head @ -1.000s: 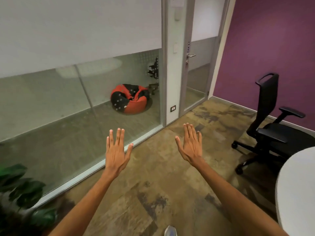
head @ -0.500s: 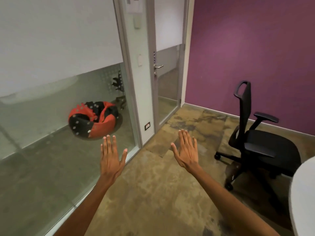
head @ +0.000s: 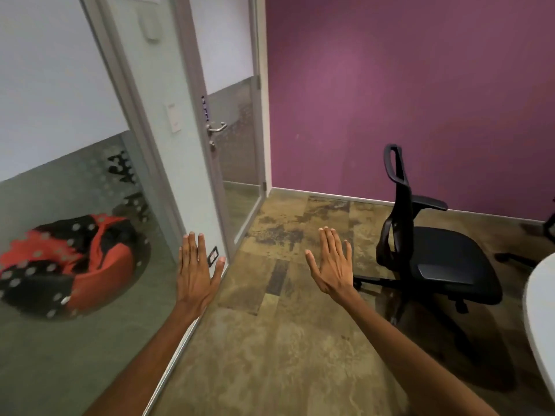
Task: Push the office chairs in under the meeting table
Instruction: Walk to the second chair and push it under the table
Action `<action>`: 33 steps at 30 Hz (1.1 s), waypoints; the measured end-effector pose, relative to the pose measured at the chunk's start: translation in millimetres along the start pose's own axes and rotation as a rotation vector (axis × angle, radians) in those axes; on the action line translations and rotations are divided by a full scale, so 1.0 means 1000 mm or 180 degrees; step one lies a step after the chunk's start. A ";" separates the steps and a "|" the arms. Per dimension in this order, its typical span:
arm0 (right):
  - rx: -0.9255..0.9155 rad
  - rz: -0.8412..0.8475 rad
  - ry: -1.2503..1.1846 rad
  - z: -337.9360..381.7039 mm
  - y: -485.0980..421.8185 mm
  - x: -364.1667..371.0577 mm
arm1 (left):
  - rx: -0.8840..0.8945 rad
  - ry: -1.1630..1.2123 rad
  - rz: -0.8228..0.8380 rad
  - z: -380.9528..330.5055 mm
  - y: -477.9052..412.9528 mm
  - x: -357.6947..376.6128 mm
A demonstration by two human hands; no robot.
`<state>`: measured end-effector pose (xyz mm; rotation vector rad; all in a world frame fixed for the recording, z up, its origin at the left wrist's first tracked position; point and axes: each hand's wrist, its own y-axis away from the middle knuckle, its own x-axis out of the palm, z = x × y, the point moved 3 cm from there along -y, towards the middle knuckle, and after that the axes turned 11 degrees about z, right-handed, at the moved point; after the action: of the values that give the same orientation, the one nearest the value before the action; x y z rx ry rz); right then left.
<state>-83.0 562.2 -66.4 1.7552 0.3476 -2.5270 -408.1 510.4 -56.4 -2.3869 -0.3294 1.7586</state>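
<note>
Purple paint covers the far wall [head: 405,94], and the floor [head: 270,340] is brown and patchy. On the left side stands a glass wall [head: 60,205] with a glass door [head: 231,130] next to it, and the door has a silver handle [head: 216,127]. Behind the glass sits a red and black beanbag [head: 66,265]. Both arms reach out in front. The left hand [head: 196,273] is flat and spread wide, with the fingers pointing up, and it holds nothing. The right hand [head: 333,265] is flat and spread wide too, and it holds nothing. A black office chair [head: 444,265] stands on the floor just to the right of the right hand, not touching it. Its tall back is on the left and its seat faces right, toward the white meeting table [head: 540,325]. Only the round edge of the table shows at the right side. The chair is near the table but not pushed under it.
</note>
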 end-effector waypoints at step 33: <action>0.2086 -0.1204 0.0442 -0.273 -0.426 -0.071 | 0.1832 0.0629 0.0596 -0.235 -0.621 0.216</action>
<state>123.3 1027.6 -24.5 2.2667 -0.2022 -3.0300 -173.0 1167.2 -26.9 -2.1763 0.3874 1.4079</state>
